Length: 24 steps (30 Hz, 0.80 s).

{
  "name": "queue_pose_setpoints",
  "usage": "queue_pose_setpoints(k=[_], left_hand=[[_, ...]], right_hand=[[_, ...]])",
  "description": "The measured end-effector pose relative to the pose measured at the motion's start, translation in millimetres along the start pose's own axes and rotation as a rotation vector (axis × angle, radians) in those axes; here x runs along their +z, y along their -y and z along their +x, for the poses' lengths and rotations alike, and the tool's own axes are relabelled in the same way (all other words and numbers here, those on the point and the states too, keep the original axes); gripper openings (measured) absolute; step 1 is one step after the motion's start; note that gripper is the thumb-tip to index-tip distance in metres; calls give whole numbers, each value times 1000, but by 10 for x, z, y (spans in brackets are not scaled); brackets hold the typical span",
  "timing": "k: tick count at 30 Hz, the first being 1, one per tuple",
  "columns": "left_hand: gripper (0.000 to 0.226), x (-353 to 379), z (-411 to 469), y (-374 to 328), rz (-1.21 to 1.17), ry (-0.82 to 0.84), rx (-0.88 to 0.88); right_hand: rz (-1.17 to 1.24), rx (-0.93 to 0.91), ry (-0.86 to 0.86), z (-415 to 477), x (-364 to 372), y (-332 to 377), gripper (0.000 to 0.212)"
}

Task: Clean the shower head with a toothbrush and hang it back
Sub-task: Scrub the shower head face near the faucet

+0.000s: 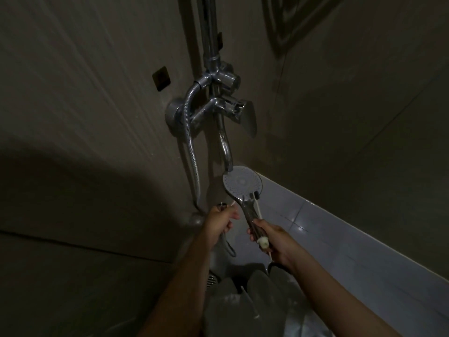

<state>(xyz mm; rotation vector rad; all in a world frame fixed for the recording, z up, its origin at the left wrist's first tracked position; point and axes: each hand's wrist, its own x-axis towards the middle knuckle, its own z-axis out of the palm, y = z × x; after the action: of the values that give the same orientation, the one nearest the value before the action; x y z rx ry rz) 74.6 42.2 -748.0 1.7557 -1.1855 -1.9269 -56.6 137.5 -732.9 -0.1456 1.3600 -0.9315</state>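
**Right grip (273, 244) clamps head and brush; left grip (221, 222) holds the hose end**

Right grip is wrapped round the handle of the shower head (243, 184), with the toothbrush (258, 207) pressed alongside it. Left grip is curled on the loose hose end (221, 204). Handle and hose look unscrewed from each other, though the dim light leaves that unsure. I judge the step to be rejoining them: bring the nut to the handle's threaded tip and turn. The head's face sits just under the spout (227, 152), and the pale ledge (340, 227) is close on the right, so free room lies leftward. Farther up, the rail (209, 25) waits for the hanging.
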Motion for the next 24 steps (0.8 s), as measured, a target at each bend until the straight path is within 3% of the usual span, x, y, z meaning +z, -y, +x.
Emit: queue_pose_setpoints(k=[24], left_hand=[[19, -184, -292, -249, 40, -38, -20]], right_hand=[[-13, 8, -35, 402, 376, 349, 31]])
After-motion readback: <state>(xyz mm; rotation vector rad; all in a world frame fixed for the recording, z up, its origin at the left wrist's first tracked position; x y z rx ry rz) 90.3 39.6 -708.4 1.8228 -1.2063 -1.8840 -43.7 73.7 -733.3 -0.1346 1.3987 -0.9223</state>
